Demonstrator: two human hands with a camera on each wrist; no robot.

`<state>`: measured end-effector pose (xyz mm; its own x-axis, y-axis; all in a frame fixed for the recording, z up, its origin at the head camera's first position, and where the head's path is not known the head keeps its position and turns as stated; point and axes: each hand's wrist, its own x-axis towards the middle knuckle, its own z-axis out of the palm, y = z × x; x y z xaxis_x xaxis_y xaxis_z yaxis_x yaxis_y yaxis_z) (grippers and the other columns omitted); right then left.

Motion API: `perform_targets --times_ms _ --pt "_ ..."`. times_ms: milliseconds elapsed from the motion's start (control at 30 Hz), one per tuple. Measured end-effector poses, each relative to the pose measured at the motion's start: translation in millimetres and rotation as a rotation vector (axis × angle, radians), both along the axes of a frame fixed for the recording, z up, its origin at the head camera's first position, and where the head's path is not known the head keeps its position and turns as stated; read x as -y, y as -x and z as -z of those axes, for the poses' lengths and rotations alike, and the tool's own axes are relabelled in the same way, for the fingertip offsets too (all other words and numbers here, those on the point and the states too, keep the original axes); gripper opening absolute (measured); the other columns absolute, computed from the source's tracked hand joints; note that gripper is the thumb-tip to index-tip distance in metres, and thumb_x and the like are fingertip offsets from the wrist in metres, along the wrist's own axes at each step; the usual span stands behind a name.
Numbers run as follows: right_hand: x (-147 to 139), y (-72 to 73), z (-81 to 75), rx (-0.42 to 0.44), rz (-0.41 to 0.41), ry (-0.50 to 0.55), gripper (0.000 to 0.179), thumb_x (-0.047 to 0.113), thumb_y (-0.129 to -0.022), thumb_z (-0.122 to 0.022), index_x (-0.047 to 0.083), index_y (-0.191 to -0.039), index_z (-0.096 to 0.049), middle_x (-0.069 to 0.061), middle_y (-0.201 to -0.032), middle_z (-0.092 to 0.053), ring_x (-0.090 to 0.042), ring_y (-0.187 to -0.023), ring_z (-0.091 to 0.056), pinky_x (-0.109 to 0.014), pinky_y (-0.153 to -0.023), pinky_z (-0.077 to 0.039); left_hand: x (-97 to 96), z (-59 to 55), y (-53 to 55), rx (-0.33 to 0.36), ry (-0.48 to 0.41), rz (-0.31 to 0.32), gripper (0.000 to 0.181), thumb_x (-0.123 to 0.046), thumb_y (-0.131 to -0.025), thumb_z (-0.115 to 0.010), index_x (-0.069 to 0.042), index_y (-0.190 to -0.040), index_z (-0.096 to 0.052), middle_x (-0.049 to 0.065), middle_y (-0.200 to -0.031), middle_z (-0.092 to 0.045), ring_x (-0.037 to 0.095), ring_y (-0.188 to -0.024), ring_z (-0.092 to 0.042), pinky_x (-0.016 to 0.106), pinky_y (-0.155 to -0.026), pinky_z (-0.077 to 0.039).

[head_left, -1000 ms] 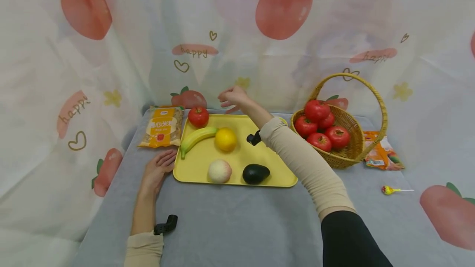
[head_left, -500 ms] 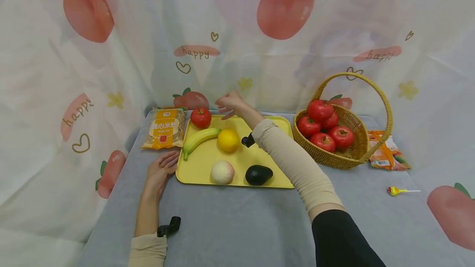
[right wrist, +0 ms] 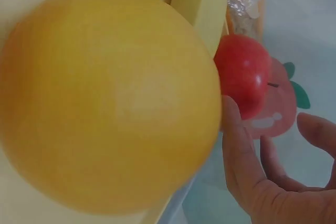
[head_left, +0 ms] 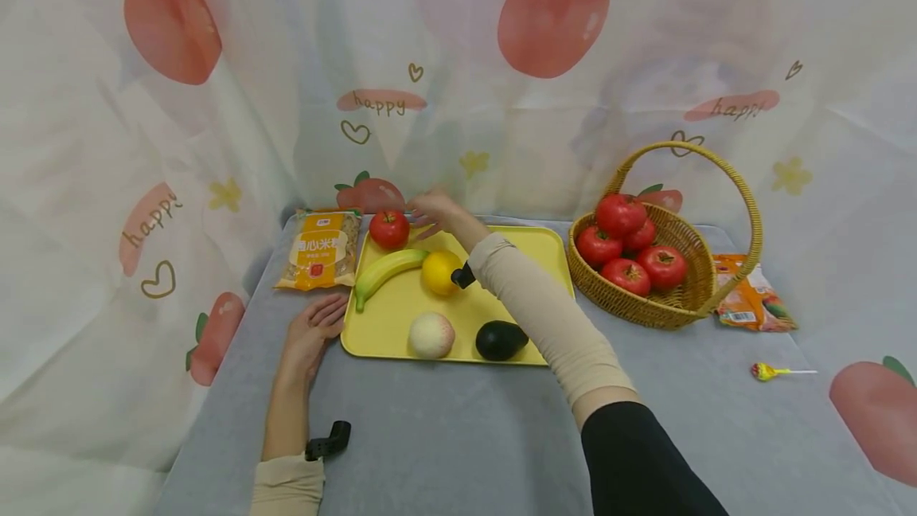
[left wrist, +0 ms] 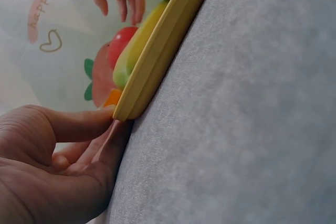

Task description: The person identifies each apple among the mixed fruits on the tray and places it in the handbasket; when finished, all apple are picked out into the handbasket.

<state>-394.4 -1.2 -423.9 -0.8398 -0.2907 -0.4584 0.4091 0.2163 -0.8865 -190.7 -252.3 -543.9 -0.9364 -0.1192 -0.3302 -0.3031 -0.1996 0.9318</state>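
My right hand (head_left: 440,212) reaches over the back of the yellow tray (head_left: 458,305), its fingers spread and loosely bent around nothing. Its fingertips are right beside a red apple (head_left: 389,229) at the tray's back left; a thin stem shows on the apple (right wrist: 242,76) in the right wrist view. My left hand (head_left: 313,333) holds the tray's left edge, with the tray's corner (left wrist: 127,106) between its digits in the left wrist view. On the tray also lie a banana (head_left: 387,271), a yellow-orange orange (head_left: 440,271), a pale peach (head_left: 431,335) and a dark avocado (head_left: 500,340).
A wicker basket (head_left: 630,305) with a tall handle holds several round red fruits (head_left: 620,216) to the tray's right. An orange-and-white packet (head_left: 752,301) and a lollipop (head_left: 777,372) lie farther right. A yellow food bag (head_left: 321,249) stands left of the tray, before a printed curtain (head_left: 458,38).
My right hand has moved left and slightly down toward the apple, and its forearm has swung left over the tray. The left hand stays at the tray's edge.
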Motion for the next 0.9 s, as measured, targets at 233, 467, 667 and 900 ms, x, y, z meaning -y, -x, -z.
perform_targets --times_ms 233,467,667,900 --pt "6.7 2.0 16.7 0.016 0.035 0.018 0.065 0.011 -0.098 -0.069 -0.005 -0.152 -0.037 -0.031 -0.153 -0.045 -0.051 -0.137 -0.050 -0.063 -0.106 -0.046 -3.4 -1.1 -0.2 0.010 0.005 -0.006 0.064 0.014 -0.097 -0.059 -0.004 -0.156 -0.044 0.017 -0.157 -0.050 0.026 -0.143 -0.051 0.024 -0.101 -0.051" --pt "13.8 1.2 23.4 0.023 0.051 0.012 0.074 0.013 -0.096 -0.072 -0.004 -0.155 -0.031 -0.029 -0.151 -0.047 -0.052 -0.135 -0.051 -0.061 -0.103 -0.049 -3.5 0.6 1.3 0.010 0.012 -0.021 0.064 0.016 -0.095 -0.060 -0.004 -0.154 -0.047 0.017 -0.155 -0.052 0.025 -0.141 -0.053 0.023 -0.099 -0.052" --pt "22.1 -0.2 30.6 0.034 0.055 -0.007 0.075 0.015 -0.097 -0.071 0.000 -0.155 -0.025 -0.025 -0.152 -0.044 -0.049 -0.130 -0.056 -0.057 -0.102 -0.052 -3.8 1.1 2.0 0.018 0.016 -0.025 0.064 0.016 -0.095 -0.060 -0.004 -0.154 -0.047 0.017 -0.154 -0.053 0.025 -0.140 -0.054 0.023 -0.099 -0.052" --pt "31.2 -2.1 32.8 0.064 0.124 0.039 0.076 0.012 -0.099 -0.069 0.002 -0.158 -0.022 -0.021 -0.157 -0.036 -0.045 -0.133 -0.055 -0.054 -0.096 -0.056 -1.5 1.7 0.7 -0.003 0.044 -0.013 0.062 0.014 -0.096 -0.061 -0.005 -0.153 -0.048 0.017 -0.154 -0.053 0.025 -0.140 -0.054 0.022 -0.098 -0.052"
